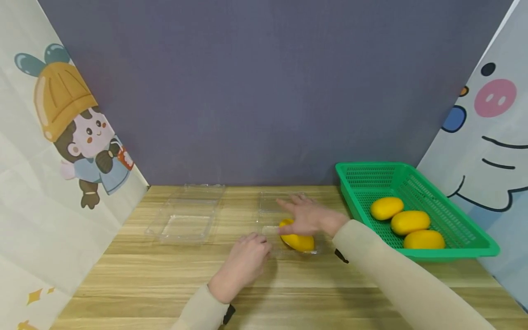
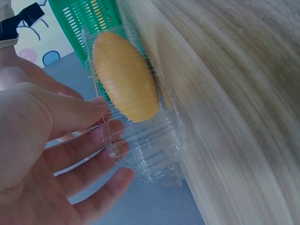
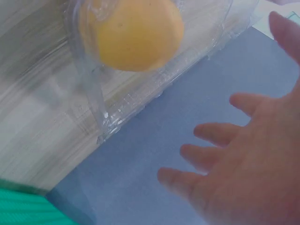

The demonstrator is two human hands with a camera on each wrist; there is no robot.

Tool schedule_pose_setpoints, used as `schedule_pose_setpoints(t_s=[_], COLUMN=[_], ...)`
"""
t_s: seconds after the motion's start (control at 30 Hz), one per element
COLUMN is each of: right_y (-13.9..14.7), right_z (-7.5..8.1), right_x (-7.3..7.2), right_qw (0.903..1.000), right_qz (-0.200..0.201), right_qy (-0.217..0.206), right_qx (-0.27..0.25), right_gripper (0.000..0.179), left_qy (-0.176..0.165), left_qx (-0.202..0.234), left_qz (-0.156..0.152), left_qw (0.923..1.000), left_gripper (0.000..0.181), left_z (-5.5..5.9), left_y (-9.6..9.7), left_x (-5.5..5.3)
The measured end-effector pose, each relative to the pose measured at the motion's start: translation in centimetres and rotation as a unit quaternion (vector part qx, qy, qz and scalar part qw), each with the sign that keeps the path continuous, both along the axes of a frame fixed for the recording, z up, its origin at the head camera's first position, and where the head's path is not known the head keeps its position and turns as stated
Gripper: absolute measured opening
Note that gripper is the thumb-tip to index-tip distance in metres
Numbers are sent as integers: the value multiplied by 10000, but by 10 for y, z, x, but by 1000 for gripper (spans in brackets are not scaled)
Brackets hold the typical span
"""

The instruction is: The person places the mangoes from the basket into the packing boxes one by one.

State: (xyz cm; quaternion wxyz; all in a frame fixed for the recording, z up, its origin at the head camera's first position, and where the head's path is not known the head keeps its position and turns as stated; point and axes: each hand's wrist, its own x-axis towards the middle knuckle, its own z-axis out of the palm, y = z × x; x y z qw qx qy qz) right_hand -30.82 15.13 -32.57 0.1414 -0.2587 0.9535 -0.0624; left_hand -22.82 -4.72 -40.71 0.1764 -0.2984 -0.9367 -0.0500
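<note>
A clear plastic clamshell box (image 2: pixel 154 150) stands on the table with its lid raised at the back. In its base lies a yellow oval fruit (image 1: pixel 303 243) resembling a mango, tilted toward one end. My left hand (image 1: pixel 246 260) pinches the box's near left rim between thumb and fingers, as the left wrist view shows. Above the fruit and the lid, my right hand (image 1: pixel 310 215) reaches across with fingers spread, holding nothing. In the right wrist view those fingers (image 3: pixel 213 133) are apart from the fruit and the box wall.
To the right, a green plastic basket (image 1: pixel 458 253) holds three more yellow fruits (image 1: pixel 410 222). A second clear box (image 1: pixel 181 240), lid up, stands on the left of the wooden table (image 1: pixel 136 284). A grey panel (image 1: pixel 247 91) rises behind the table's back edge.
</note>
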Motion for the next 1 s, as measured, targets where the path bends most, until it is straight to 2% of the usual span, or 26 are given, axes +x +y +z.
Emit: schedule_pose_setpoints(t_s=[0.13,0.47,0.83,1.0], right_y=[3,16,41,52], right_z=[3,11,31,38], right_x=[0,-1,-3,-6], right_qw=[9999,9978,9952,9950], right_qz=[46,-155,-329,-434], right_qy=[134,608,833,806], right_qx=[-26,-192,-389,-404], right_gripper=[101,105,100,101], left_qy=[-39,-103,-109,-40], left_qx=[12,120,180,164], left_qz=[-3,-33,-50,-56], left_qw=[10000,9999,9998,9998], left_gripper=[14,14,12,12], left_z=[0,1,1,1], left_y=[0,0,-1,-1], left_x=[0,-1,-1,-1])
